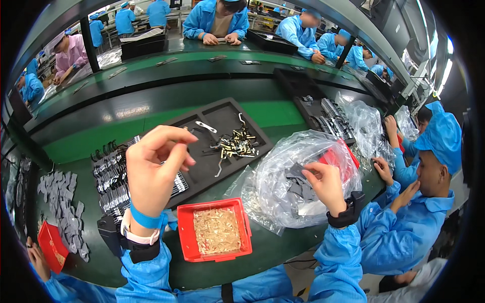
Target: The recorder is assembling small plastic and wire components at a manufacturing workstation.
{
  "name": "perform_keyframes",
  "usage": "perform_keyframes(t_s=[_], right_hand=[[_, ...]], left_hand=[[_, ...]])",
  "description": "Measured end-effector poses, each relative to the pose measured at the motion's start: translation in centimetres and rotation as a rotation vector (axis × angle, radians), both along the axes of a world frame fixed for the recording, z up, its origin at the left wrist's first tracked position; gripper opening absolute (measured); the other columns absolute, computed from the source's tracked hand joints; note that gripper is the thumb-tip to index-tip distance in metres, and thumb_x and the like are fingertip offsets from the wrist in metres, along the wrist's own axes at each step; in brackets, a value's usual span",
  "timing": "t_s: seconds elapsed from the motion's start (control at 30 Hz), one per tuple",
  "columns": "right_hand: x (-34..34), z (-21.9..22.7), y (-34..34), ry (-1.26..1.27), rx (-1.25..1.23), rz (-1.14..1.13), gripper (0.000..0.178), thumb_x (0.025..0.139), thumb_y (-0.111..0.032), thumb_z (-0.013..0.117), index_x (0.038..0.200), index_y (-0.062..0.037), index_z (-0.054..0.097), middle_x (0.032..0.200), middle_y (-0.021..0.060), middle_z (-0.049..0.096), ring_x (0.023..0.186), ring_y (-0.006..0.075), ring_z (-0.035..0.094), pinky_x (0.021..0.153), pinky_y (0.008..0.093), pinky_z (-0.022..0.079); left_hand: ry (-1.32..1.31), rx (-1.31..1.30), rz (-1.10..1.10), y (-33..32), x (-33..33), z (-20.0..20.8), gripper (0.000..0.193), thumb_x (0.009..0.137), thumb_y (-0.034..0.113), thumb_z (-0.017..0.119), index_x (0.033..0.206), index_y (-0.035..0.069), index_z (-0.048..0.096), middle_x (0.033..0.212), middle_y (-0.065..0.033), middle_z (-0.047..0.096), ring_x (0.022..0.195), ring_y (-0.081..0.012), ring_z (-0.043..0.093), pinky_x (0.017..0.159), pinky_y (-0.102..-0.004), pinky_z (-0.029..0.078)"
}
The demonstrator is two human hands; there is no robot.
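My left hand [156, 169] is raised over the near left part of a black compartment tray [230, 107]. Its fingers are loosely curled and apart, with nothing visible in them. My right hand [327, 186] pinches a thin dark grey flat piece [297, 170] between thumb and fingertips. That piece is above an opened clear plastic bag [270, 199] holding several similar grey pieces [301, 189]. In the black tray lie a heap of small gold and black metal parts [236, 144] and a silver flat part [206, 126]. Rows of dark shiny metal parts [112, 179] partly disappear behind my left hand.
A red bin [187, 242] of small gold-coloured pieces [217, 230] stands close in front of me. Loose grey pieces [63, 207] cover the table at left, near a red container [52, 247] and another person's hand. A co-worker [404, 217] sits close at right. A conveyor belt [151, 67] runs beyond.
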State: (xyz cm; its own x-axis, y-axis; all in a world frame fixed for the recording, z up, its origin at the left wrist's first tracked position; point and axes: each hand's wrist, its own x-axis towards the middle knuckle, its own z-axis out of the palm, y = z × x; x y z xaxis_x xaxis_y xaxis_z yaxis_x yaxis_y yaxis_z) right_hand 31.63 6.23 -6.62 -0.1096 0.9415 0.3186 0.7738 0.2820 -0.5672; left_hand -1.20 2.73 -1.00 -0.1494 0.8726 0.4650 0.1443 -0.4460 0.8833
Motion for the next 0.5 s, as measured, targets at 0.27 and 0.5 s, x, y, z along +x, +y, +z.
perform_keyframes(t_s=[0.27,0.5], right_hand=[[-10.6,5.0,-2.3,0.639,-0.066,0.416,0.019,0.077,0.0,0.069,0.095,0.0049,0.065,0.085,0.0106,0.067,0.077,0.0132,0.065,0.069,0.0247,0.053],[-15.3,7.2,-2.0,0.719,-0.159,0.58,0.016,0.079,-0.001,0.067,0.094,0.0053,0.065,0.087,0.0101,0.068,0.081,0.0136,0.065,0.072,0.0251,0.052]], left_hand=[[-0.04,-0.104,-0.179,-0.7,0.1,0.4,0.015,0.083,-0.001,0.054,0.094,-0.004,0.064,0.095,-0.0091,0.059,0.071,-0.0124,0.061,0.057,-0.0219,0.05],[0.004,-0.012,-0.163,-1.5,-0.7,1.1,0.014,0.079,0.005,0.066,0.092,-0.002,0.067,0.092,-0.0093,0.065,0.065,-0.0085,0.06,0.056,-0.0185,0.046]])
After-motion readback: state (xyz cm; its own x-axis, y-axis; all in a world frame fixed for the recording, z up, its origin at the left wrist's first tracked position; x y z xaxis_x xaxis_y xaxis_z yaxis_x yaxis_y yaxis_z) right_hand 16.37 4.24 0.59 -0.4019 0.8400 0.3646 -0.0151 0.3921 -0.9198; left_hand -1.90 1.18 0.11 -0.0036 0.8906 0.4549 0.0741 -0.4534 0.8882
